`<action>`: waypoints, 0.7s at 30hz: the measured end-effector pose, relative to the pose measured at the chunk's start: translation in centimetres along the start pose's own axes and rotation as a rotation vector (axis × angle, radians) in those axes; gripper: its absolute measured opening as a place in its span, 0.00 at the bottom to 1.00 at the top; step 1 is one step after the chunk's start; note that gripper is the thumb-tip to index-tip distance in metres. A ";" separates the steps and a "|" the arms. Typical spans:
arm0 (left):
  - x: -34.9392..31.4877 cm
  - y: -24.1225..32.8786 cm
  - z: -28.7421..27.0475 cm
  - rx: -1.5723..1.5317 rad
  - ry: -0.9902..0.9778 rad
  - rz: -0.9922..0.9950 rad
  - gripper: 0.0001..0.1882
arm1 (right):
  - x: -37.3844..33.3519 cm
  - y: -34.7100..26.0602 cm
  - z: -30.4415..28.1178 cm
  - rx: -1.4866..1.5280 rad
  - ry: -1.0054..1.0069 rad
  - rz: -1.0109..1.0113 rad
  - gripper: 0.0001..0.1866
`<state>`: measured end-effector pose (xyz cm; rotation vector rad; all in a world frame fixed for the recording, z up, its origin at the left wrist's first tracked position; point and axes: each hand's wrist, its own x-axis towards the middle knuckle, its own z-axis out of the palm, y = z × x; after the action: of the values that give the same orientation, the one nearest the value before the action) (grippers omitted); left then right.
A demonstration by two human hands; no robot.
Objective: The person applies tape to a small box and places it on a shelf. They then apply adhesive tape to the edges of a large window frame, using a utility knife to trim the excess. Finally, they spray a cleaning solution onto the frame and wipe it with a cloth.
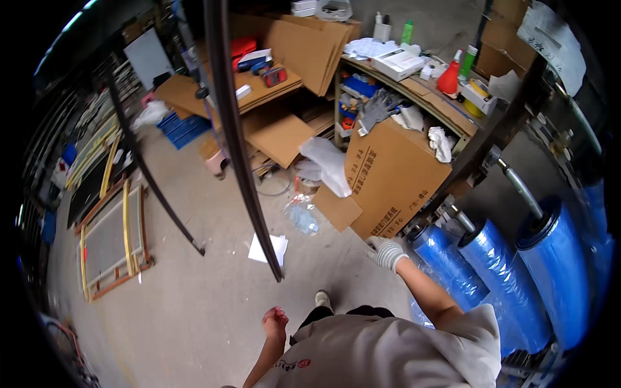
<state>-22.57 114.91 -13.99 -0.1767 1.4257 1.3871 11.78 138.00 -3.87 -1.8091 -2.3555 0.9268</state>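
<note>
My left hand [275,320] is bare and raised at the left of my body. Its fingers are loosely curled, and nothing shows in them. On my right hand [387,253] is a white-and-grey striped glove; its fingers point left, partly spread, with no held thing visible. In the picture that hand overlaps the lower edge of a large printed cardboard carton [394,169]. Whether it touches the carton I cannot tell. The carton leans against a cluttered shelf bench [430,97]. A grey work glove [378,110] lies at its top edge.
Several rolls of blue film [501,271] stand at my right. Dark long bars [234,129] cross the view ahead. White paper [268,248] and clear plastic wrap [303,220] lie on the floor. A blue crate [183,129] and framed panels [114,239] are farther left.
</note>
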 end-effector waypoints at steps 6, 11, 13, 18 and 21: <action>6.9 7.4 7.4 0.111 -0.124 0.057 0.07 | 10.0 3.5 -5.8 0.954 0.389 0.150 0.23; 11.1 10.3 13.6 0.114 -0.158 0.077 0.08 | 19.0 4.7 -19.4 1.394 0.552 0.171 0.34; 11.8 10.6 15.7 0.103 -0.126 0.084 0.08 | 24.8 6.6 -24.4 1.281 0.645 0.004 0.42; 12.3 9.8 22.3 0.073 0.027 0.054 0.07 | 38.9 12.4 -34.7 1.800 0.811 0.076 0.45; 13.7 8.7 25.9 0.072 0.016 0.124 0.07 | 45.5 13.6 -37.1 2.125 0.766 0.079 0.42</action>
<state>-19.80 145.23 -11.73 -0.0537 1.5191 1.4344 22.62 196.53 5.49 -0.7740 -0.1030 1.3090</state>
